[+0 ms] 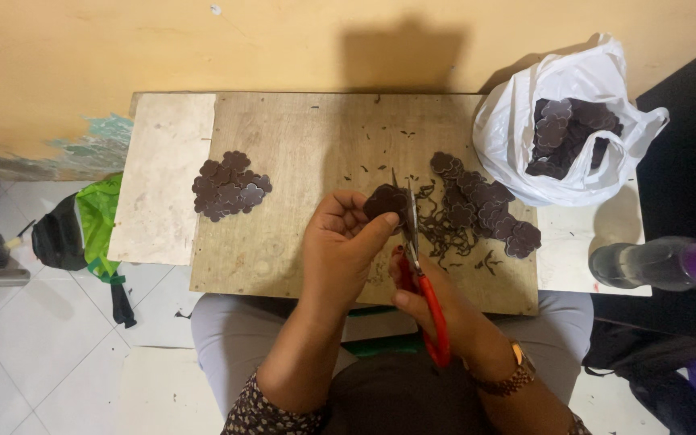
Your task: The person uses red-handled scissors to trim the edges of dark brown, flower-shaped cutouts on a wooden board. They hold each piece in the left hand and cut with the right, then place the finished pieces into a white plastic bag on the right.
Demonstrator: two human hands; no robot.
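Note:
My left hand (340, 246) pinches a dark brown flower-shaped piece (384, 201) above the wooden board (308, 145). My right hand (437, 302) grips red-handled scissors (420, 274), whose blades point up along the right edge of that piece. A small pile of the same flower pieces (229, 185) lies on the board to the left. A longer heap of pieces (485, 205) lies to the right, with thin dark trimmings (441, 234) scattered beside it.
A white plastic bag (509, 137) holding more dark pieces sits at the board's right end. A clear bottle with a purple cap (662, 264) lies at the right. A green and black bag (82, 229) rests on the tiled floor at the left. A yellow wall runs behind.

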